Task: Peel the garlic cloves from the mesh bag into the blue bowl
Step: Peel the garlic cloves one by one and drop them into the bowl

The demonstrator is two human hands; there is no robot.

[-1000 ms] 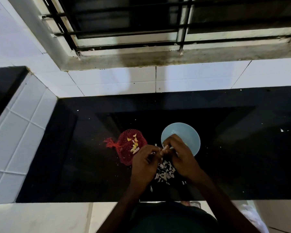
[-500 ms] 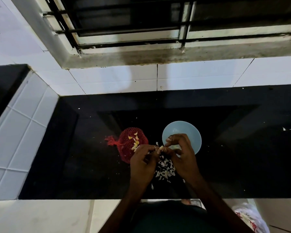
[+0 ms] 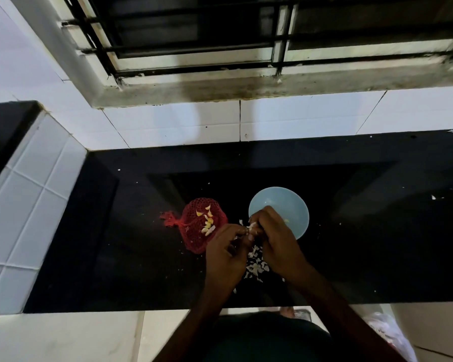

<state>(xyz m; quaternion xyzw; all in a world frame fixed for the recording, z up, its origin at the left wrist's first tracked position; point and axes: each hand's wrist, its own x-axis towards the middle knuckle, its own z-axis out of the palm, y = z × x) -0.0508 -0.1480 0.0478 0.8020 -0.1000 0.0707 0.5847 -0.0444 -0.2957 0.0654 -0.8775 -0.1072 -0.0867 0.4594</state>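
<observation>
We're looking down on a glossy black counter (image 3: 377, 244), dark as anything, catching a dull reflection of the frame above. Behind it runs a white tiled wall (image 3: 168, 126) with thin grout lines and soft shadows across it. Up top is a window (image 3: 194, 35) with dark bars across it, pale light showing only in narrow strips along the frame. The sill (image 3: 272, 87) underneath is grimy, streaked grey and black. On the left, a white tiled side wall (image 3: 24, 205) rises beside the counter, with another black ledge (image 3: 3, 131) on top of it. White flecks (image 3: 433, 197) are scattered over the right of the counter. Below the front edge there's a pale surface (image 3: 63, 335), and a crumpled plastic bag (image 3: 385, 333) at lower right.
</observation>
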